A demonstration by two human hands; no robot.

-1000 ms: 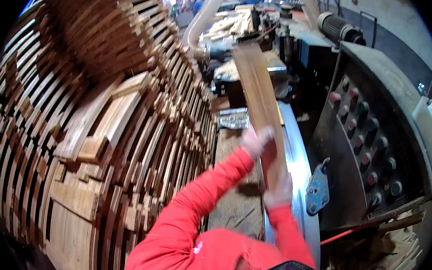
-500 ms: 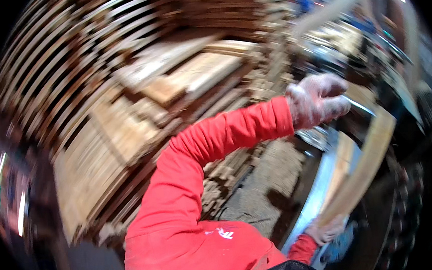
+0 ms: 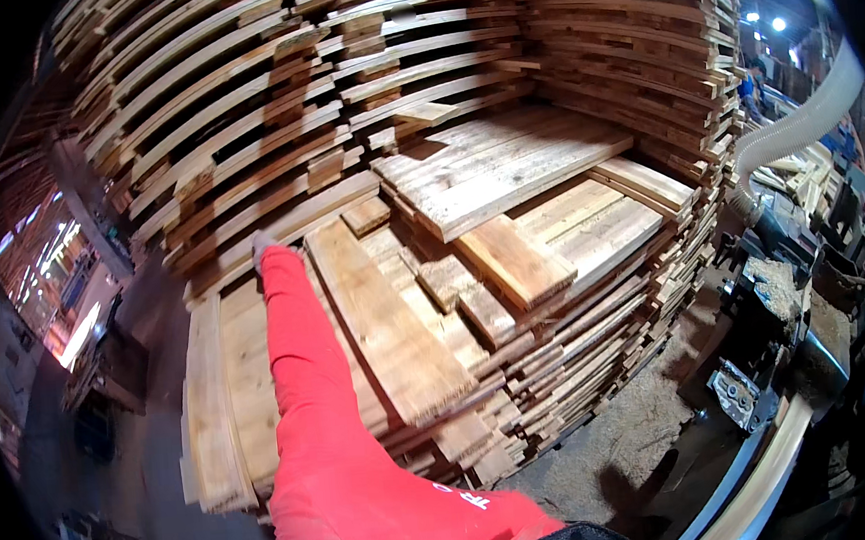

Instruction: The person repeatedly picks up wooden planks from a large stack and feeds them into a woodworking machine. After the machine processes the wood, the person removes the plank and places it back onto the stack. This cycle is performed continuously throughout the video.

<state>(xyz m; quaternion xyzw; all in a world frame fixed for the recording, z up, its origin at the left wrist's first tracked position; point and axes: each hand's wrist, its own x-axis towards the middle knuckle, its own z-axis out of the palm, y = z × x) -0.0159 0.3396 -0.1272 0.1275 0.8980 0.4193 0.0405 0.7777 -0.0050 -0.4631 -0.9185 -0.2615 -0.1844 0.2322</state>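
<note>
My left arm, in a red sleeve, stretches out over a low pile of planks. At its far end my left hand (image 3: 266,243), in a pale glove, reaches the back edge of the pile beside a long board (image 3: 319,218). Its fingers are mostly hidden, so I cannot make out a grip. Just right of the arm a wide loose plank (image 3: 381,324) lies on the pile. My right hand is out of view. At the lower right a narrow wooden strip (image 3: 768,477) lies along a metal machine (image 3: 747,393).
Tall stacks of spaced boards (image 3: 241,113) rise behind the pile. A broad jointed panel (image 3: 505,165) and short blocks (image 3: 448,279) lie on top of it. Sawdust (image 3: 605,439) covers the floor between pile and machine. A pale ribbed hose (image 3: 803,119) hangs at the right.
The view has swung left toward the pile. My left hand has moved from near the machine to the pile's far edge. My right hand, earlier on a wooden strip, has left the view.
</note>
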